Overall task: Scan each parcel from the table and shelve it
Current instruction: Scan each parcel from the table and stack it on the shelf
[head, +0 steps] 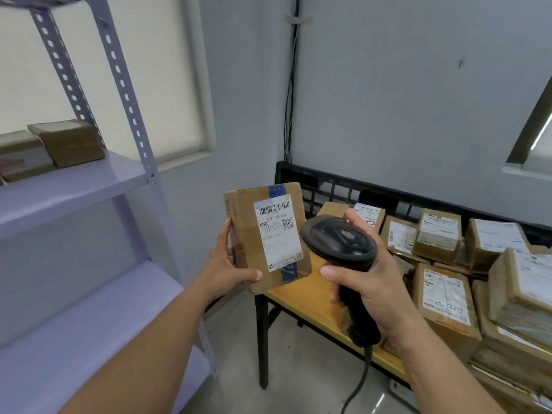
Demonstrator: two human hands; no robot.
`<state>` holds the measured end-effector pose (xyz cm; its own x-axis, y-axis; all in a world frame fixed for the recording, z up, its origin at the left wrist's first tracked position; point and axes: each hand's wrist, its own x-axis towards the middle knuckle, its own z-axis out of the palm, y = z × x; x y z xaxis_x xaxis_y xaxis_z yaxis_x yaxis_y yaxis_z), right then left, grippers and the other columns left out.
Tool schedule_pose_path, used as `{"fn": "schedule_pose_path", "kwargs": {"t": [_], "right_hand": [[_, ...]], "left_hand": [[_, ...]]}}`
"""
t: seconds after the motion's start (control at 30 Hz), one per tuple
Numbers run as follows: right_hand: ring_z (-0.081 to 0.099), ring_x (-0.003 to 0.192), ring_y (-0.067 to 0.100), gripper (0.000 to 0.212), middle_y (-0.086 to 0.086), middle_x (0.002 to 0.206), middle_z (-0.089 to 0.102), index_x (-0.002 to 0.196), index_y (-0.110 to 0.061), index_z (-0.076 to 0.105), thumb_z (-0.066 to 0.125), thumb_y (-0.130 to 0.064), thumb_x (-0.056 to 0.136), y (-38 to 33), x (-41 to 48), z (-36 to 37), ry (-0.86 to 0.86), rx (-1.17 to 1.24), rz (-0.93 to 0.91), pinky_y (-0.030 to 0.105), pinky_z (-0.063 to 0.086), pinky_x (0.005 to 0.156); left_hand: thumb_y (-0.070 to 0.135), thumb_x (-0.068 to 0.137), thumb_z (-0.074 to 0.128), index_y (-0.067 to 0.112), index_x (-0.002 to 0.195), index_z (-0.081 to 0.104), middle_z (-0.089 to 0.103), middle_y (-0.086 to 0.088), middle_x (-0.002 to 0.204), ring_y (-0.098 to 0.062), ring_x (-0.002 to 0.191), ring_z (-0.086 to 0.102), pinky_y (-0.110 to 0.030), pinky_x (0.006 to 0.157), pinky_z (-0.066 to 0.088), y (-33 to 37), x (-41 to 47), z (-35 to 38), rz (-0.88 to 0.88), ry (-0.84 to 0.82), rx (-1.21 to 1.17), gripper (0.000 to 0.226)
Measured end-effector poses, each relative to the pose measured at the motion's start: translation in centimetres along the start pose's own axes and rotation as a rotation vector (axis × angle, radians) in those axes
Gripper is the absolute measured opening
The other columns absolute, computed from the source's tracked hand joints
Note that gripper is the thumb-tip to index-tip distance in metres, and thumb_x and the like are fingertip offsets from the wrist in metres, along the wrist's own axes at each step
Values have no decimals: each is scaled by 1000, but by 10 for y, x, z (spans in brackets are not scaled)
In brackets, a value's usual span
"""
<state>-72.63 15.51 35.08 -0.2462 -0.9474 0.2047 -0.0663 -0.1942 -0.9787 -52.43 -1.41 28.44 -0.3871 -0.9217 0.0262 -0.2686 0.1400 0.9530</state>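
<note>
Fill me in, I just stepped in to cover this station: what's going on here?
A person holds a small taped parcel upright in the left hand, label facing them, and aims a black corded scanner at it with the right hand. More labelled boxes crowd the wooden table at right. The shelf at left already holds a few boxes.

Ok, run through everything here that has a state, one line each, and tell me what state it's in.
Left hand: gripping the parcel.
Parcel: held upright off the table, sealed with tape, label facing the camera.
Right hand: gripping the scanner.
Scanner: held beside the parcel's label.
Table: piled with sealed parcels.
Shelf: a few boxes on it, room left.
</note>
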Motion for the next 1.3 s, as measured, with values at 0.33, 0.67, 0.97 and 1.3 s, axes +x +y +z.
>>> {"fn": "schedule_pose_path", "kwargs": {"t": [0.33, 0.67, 0.97, 1.3], "right_hand": [[59, 53, 30, 100, 17, 80, 70, 149, -41, 28, 73, 9, 75, -25, 30, 69, -129, 6, -135, 37, 51, 50], [55, 49, 31, 96, 12, 78, 69, 144, -41, 36, 69, 16, 75, -38, 60, 220, -338, 110, -169, 37, 48, 47], [57, 49, 27, 94, -6, 98, 72, 143, -43, 36, 70, 15, 76, -52, 72, 352, -501, 104, -197, 34, 53, 48], [60, 55, 31, 91, 13, 103, 68, 125, -61, 42, 76, 6, 74, -43, 76, 438, -571, 114, -155, 34, 52, 53]], "left_hand": [[39, 46, 87, 50, 145, 10, 52, -9, 120, -23, 105, 61, -39, 79, 57, 41, -30, -105, 91, 205, -7, 126], [11, 73, 81, 42, 148, 9, 54, -7, 115, -18, 102, 61, -38, 81, 56, 46, -105, -267, 95, 488, 54, 108], [16, 85, 70, 43, 148, 13, 65, 0, 104, -14, 92, 63, -32, 66, 53, 22, -167, -403, -61, 694, 21, 89], [47, 95, 38, 36, 144, 28, 57, -11, 121, -31, 96, 59, -42, 79, 54, -9, -171, -489, -285, 873, 137, 51]]}}
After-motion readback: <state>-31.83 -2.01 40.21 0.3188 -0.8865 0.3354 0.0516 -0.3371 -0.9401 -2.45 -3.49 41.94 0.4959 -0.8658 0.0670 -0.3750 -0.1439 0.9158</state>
